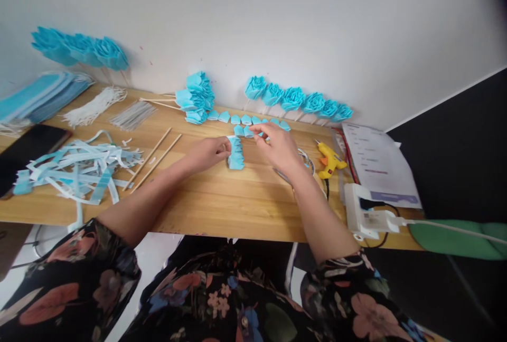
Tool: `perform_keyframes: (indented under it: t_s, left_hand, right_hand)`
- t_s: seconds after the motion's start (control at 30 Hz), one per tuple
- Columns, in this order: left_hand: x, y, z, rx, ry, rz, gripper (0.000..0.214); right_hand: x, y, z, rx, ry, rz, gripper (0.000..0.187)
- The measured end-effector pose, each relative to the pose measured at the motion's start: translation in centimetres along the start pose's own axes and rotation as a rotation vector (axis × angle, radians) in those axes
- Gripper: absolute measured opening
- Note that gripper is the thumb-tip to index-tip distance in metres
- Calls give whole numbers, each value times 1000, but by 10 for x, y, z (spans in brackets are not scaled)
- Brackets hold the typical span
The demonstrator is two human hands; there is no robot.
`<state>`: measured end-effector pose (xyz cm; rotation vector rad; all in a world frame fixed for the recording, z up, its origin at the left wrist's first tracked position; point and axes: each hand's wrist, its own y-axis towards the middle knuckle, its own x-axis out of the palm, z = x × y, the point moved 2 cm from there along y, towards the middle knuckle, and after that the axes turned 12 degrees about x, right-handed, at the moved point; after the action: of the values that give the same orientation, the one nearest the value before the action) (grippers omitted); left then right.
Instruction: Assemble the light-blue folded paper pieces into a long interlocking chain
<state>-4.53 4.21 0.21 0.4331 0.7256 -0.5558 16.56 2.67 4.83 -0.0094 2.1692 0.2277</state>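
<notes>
My left hand (pixel 209 152) is closed, its fingertips at the upper left edge of a short overlapping stack of blue fabric petals (pixel 236 154) on the table. To the right, my right hand (pixel 278 146) has thumb and forefinger apart, the fingertips by a loose blue petal (pixel 248 131). It grips nothing that I can see. More petals (pixel 235 120) lie in rows beyond both hands, some of them behind the right hand. A bunch of blue fabric flowers (pixel 197 98) on sticks lies at the left end of the rows.
Blue flowers (pixel 293 98) lean along the wall. A yellow glue gun (pixel 331 160), papers (pixel 376 157) and a white power adapter (pixel 358 210) are at right. On the left are cut strips (pixel 91 160), wooden sticks (pixel 156 163), face masks (pixel 51 94) and a phone (pixel 31 152).
</notes>
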Motion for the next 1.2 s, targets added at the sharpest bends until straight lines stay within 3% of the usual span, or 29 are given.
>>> perform_keyframes:
  t_s: [0.1, 0.3, 0.47, 0.57, 0.67, 0.77, 0.83, 0.93, 1.03, 1.2]
  left_hand:
    - [-2, 1, -6, -1, -34, 94, 13]
    - [-9, 3, -18, -23, -10, 319, 29]
    - [-11, 2, -15, -56, -30, 398, 37]
    - [-13, 1, -11, -78, -94, 440, 37]
    - [-11, 1, -7, -69, -232, 466, 35]
    - [-4, 2, -1, -71, -506, 430, 32]
    - [3, 2, 3, -86, -719, 358, 34]
    - [10, 2, 8, -99, -945, 311, 36]
    - [10, 2, 8, -118, -1027, 360, 33]
    - [2, 0, 9, -110, -791, 293, 22]
  right_hand:
    - [5, 17, -6, -47, -156, -42, 33]
    - [35, 42, -5, -79, -567, -107, 30]
    - [51, 50, -6, -101, -669, -125, 26]
    - [48, 53, -2, -61, -487, -49, 25]
    - [37, 48, 1, 81, 43, 42, 19]
    - [33, 31, -3, 248, 654, -54, 24]
    - [37, 16, -8, 307, 856, -128, 27]
    - [46, -2, -13, 370, 963, -173, 31]
    - [52, -10, -11, 366, 946, -225, 32]
    - [39, -6, -4, 274, 835, -245, 36]
